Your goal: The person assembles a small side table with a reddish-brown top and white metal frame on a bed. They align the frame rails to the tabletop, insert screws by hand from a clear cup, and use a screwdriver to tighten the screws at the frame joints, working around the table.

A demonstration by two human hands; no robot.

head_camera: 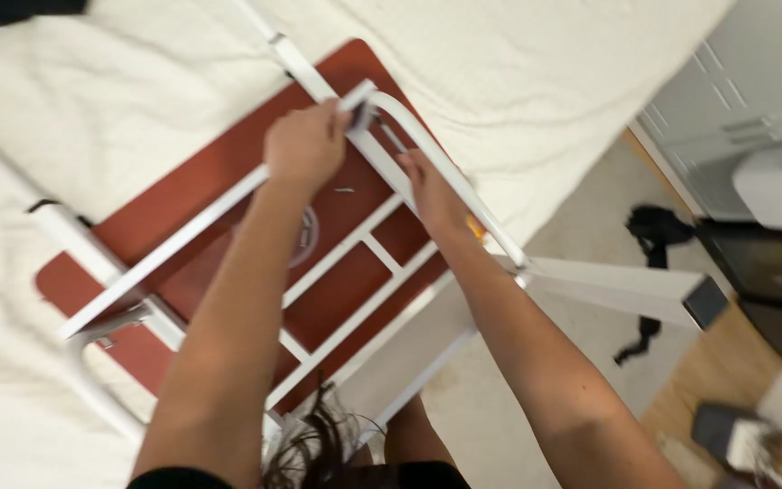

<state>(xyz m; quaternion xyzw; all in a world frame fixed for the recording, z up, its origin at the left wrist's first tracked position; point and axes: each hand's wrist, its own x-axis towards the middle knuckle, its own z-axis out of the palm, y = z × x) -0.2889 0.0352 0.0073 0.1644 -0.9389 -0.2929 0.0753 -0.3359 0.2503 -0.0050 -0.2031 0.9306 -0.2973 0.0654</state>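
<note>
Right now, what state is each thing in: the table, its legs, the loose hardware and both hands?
Table top: upside down on the white bed.
White frame: facing up.
Curved leg: lying against the frame's far end.
Square leg: sticking out past the bed's edge.
Small screw: loose on the underside.
Left hand: closed on the frame's corner.
Right hand: resting on the curved leg.

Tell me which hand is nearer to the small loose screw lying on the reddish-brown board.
Left. The left hand grips the white metal frame just above the screw; the right hand is farther, to its right.
</note>
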